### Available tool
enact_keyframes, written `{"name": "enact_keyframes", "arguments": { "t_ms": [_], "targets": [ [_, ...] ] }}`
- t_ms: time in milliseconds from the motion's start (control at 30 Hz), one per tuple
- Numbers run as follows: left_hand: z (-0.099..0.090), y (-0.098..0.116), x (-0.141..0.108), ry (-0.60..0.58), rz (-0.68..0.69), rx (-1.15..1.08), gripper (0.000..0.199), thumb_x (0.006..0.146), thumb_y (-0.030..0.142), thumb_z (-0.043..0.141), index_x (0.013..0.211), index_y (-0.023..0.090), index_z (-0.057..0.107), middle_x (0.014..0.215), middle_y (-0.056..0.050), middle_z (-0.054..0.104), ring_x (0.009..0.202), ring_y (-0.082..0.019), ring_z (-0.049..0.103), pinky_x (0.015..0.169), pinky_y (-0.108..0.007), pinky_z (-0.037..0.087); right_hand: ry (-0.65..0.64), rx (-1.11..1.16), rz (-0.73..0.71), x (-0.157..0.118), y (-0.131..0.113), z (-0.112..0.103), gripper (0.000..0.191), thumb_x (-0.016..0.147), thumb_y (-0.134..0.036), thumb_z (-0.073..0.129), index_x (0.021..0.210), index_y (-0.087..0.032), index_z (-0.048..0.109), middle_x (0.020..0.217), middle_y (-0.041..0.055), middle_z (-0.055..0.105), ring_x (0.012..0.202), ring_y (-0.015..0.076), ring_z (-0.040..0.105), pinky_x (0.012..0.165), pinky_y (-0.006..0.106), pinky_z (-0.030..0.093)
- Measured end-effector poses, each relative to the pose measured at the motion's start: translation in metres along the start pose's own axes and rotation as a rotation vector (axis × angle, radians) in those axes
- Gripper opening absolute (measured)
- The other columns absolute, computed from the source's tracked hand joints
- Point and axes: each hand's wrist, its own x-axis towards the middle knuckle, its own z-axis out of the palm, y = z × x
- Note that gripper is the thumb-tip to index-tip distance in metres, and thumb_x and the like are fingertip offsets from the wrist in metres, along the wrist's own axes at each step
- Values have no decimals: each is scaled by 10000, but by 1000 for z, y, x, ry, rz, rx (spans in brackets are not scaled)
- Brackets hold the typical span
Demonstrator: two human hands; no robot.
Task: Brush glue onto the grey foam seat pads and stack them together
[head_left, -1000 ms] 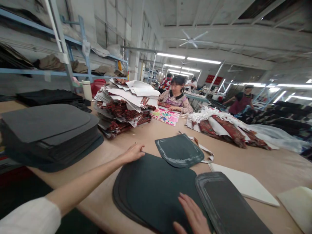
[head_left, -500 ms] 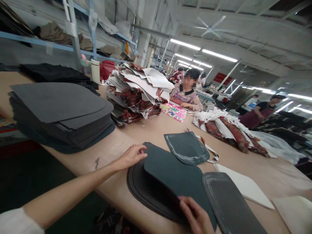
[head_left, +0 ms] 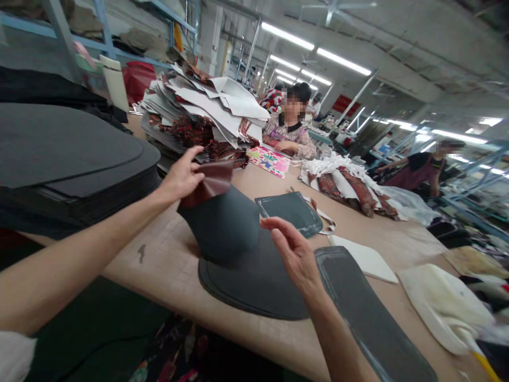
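The left hand (head_left: 182, 176) pinches the reddish-brown end of a dark green sheet (head_left: 226, 228), curled above the grey stack (head_left: 262, 289) on the bench (head_left: 170, 260) — the right hand (head_left: 296, 252), fingers half-bent, is by its right edge, grip impossible to tell.

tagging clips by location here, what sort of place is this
Probably a workshop or factory floor: a stack of dark sheets and a tall pile of white and reddish pieces lie on a wide table, with a co-worker across it and tube lights overhead.
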Motion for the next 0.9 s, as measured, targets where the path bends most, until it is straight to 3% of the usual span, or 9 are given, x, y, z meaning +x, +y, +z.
{"name": "enact_keyframes", "arguments": {
  "t_ms": [33,133,200,267,333,467,633,767,900],
  "targets": [
    [-12,-5,3,51,127,310,717,700,91,554,1355,142,268,1015,-69,589,980,-242,533,920,-396,368,57,-70,66,-10,15,-13,329,852,-420,455,1062,-203,588,1074,51,633,1042,189,551,937,335,390],
    [-23,-24,-13,58,264,465,718,716,96,548,1365,109,243,1379,-110,298,1291,-309,182,1070,-438,96,209,-397,246,-52,72,-46,488,815,-502,444,1133,-149,554,1157,128,586,1086,257,527,961,424,371],
    [-7,-39,-39,-64,289,483,585,774,190,512,1329,142,333,1300,-102,392,1231,-281,314,1052,-392,195,282,-566,331,-81,109,-56,658,772,-591,421,1184,-85,512,1199,194,543,1131,315,487,970,473,354],
    [17,-55,-66,-258,121,379,560,747,315,558,1267,161,421,1133,-105,518,1069,-280,486,962,-382,340,321,-634,394,-103,136,-56,729,771,-625,383,1241,-72,452,1245,212,500,1169,333,454,977,493,341],
    [38,-66,-85,-293,-190,183,721,652,359,636,1286,133,378,1219,-148,470,1137,-317,441,979,-402,324,336,-662,371,-114,149,-49,728,794,-616,357,1283,-79,400,1276,208,471,1195,324,429,989,490,330],
    [54,-65,-95,-253,-464,41,922,564,363,685,1321,87,236,1326,-228,353,1199,-325,388,980,-423,332,335,-743,253,-116,155,-33,690,846,-584,275,1267,-56,418,1296,226,446,1214,313,404,982,496,326],
    [53,-44,-88,-229,-692,-85,816,537,415,721,1181,101,329,1210,-226,465,1087,-282,515,823,-350,459,314,-878,253,-115,158,-30,608,882,-513,244,1241,-73,461,1296,213,456,1210,317,408,935,498,350],
    [55,-32,-88,-315,-774,-182,657,439,376,796,961,143,473,931,-118,630,904,-256,611,737,-329,484,242,-965,287,-111,154,-43,535,868,-491,307,1229,-145,497,1306,155,468,1183,332,417,875,507,377],
    [66,-19,-93,-402,-756,-283,571,389,264,813,861,161,510,794,-50,654,812,-247,631,716,-332,493,310,-1065,263,-104,143,-58,470,830,-502,407,1143,-190,566,1289,156,480,1177,388,373,840,590,343]
  ]
}}
